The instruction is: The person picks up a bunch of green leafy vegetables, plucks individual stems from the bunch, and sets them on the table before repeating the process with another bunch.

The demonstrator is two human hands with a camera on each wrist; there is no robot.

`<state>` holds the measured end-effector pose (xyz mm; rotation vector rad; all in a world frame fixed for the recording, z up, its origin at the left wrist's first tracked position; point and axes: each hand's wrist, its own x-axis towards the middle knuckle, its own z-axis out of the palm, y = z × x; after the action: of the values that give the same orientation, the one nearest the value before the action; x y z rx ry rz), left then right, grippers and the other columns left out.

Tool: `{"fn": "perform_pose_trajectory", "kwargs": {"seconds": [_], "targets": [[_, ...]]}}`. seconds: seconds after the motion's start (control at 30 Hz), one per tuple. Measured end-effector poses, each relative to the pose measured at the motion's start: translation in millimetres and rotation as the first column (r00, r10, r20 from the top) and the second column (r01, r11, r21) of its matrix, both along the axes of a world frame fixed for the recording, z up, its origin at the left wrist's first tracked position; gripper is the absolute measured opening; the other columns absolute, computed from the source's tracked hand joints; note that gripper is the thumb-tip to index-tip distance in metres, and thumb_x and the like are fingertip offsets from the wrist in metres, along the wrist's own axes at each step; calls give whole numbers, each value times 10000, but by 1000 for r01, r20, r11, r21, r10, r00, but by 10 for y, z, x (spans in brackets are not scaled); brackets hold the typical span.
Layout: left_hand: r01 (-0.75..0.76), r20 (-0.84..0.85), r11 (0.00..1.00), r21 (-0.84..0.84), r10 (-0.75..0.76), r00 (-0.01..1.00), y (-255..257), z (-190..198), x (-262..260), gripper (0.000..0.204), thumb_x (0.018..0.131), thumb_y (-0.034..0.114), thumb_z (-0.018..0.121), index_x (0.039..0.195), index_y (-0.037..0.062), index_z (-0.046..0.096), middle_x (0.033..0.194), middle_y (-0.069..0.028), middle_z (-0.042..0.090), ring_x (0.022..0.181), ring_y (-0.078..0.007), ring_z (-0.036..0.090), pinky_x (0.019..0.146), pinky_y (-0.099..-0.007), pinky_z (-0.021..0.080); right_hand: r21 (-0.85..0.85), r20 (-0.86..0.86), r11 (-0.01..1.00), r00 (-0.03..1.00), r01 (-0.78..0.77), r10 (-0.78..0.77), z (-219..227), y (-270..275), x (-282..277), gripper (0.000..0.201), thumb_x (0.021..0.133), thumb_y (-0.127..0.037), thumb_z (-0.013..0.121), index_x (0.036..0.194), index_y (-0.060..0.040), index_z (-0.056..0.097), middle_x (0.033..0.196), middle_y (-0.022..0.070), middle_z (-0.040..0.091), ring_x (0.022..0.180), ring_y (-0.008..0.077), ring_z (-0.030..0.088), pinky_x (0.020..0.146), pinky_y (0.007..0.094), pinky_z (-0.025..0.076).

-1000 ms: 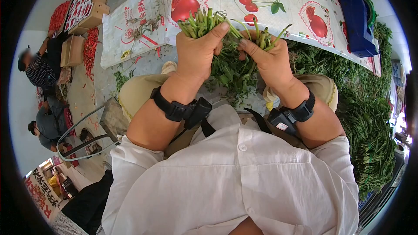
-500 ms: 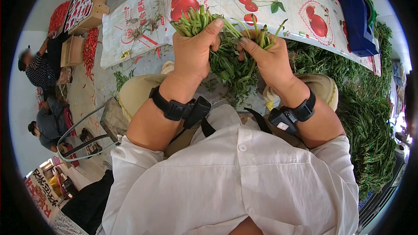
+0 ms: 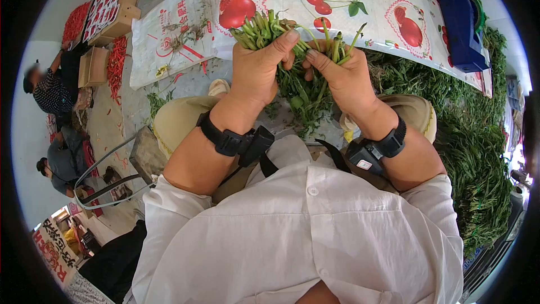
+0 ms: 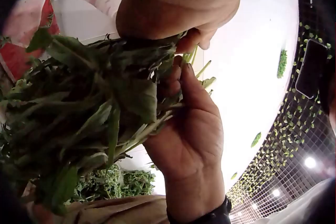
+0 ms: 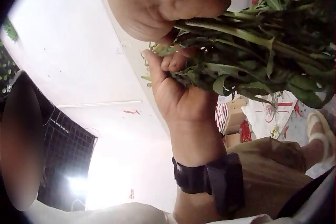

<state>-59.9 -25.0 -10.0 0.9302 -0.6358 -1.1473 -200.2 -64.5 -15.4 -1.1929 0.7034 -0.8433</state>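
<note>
In the head view, my left hand [image 3: 256, 73] grips a thick bunch of leafy greens [image 3: 256, 32], cut stem ends up and thumb across them. Close beside it, my right hand [image 3: 350, 81] holds a smaller bunch of green stems [image 3: 338, 49], pinched under the thumb. Leaves [image 3: 304, 101] hang down between the two hands, above the floor. From the left wrist, a dense mass of leaves [image 4: 84, 103] spreads out beside the right hand [image 4: 191, 134]. The right wrist view has leafy stalks [image 5: 262, 50] trailing away from the left hand [image 5: 184, 98].
A table with a fruit-printed cover [image 3: 360, 8] stands ahead, bearing a blue tape dispenser [image 3: 461, 28]. Piled greens [image 3: 472, 152] lie at the right. To the left are a white sack [image 3: 174, 39], red chilies [image 3: 117, 67], cardboard boxes [image 3: 93, 66] and two people [image 3: 53, 93].
My left hand shifts slightly left and up with its bunch, then back right toward the other hand. The right hand moves a little left, still holding its stems.
</note>
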Motion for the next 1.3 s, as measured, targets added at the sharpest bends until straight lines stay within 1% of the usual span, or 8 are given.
{"fn": "perform_pose_trajectory", "kwargs": {"seconds": [0.53,0.83,0.97,1.03,1.07,1.17,1.23,1.3], "targets": [[71,-39,997,1,-71,997,12,0,-44,315,747,164,720,984,-8,605,762,-17,576,565,-98,464,503,-227,370,-97,-38,994,998,-47,43,53,25,28,131,864,-46,533,936,47,590,770,38,616,646,90,534,569,227,444],[66,-31,997,-28,-67,997,-3,-66,-57,182,793,183,681,853,28,606,698,9,554,559,-69,464,493,-204,378,-137,-85,990,996,-45,33,42,24,28,133,860,-62,543,937,27,606,763,31,622,643,87,534,576,230,447],[37,10,997,-64,-37,999,-8,-84,-45,174,815,188,657,865,28,609,751,-14,590,622,-93,518,552,-229,424,-92,-108,995,993,-46,36,20,-1,20,152,863,-75,551,963,24,608,778,25,622,667,83,537,605,224,451],[-8,28,995,-99,10,1000,-31,-93,-55,174,825,189,645,867,24,608,791,-35,613,669,-113,555,595,-246,455,-129,-111,991,993,28,-42,-37,-6,21,161,867,-84,552,968,29,608,791,23,623,690,81,540,629,220,452],[18,-1,996,-82,-18,1000,-29,-84,-47,187,831,202,635,872,23,597,815,-46,613,710,-137,566,640,-274,466,-148,-112,987,990,64,-81,-54,-11,20,166,868,-88,553,970,31,608,798,22,624,702,79,541,642,218,452],[95,-83,993,-65,-100,992,-16,-51,10,219,848,233,605,888,20,572,878,-85,614,820,-199,588,753,-342,488,-22,-16,995,995,101,-101,-41,-31,14,172,873,-102,554,960,34,612,811,26,626,737,83,549,677,222,453],[144,-126,985,-96,-155,980,-19,-47,40,230,859,243,586,896,17,565,912,-117,616,877,-231,591,797,-369,491,-43,10,994,995,104,-104,-22,-60,-3,172,875,-115,556,945,32,613,813,35,627,739,89,555,685,228,453],[74,-146,995,-67,-83,986,-14,4,48,213,857,226,594,881,16,568,835,-111,616,764,-210,593,696,-328,493,-52,22,990,991,134,-133,-1,-78,-17,171,877,-128,556,928,25,614,799,39,624,728,97,559,687,232,452]]}}
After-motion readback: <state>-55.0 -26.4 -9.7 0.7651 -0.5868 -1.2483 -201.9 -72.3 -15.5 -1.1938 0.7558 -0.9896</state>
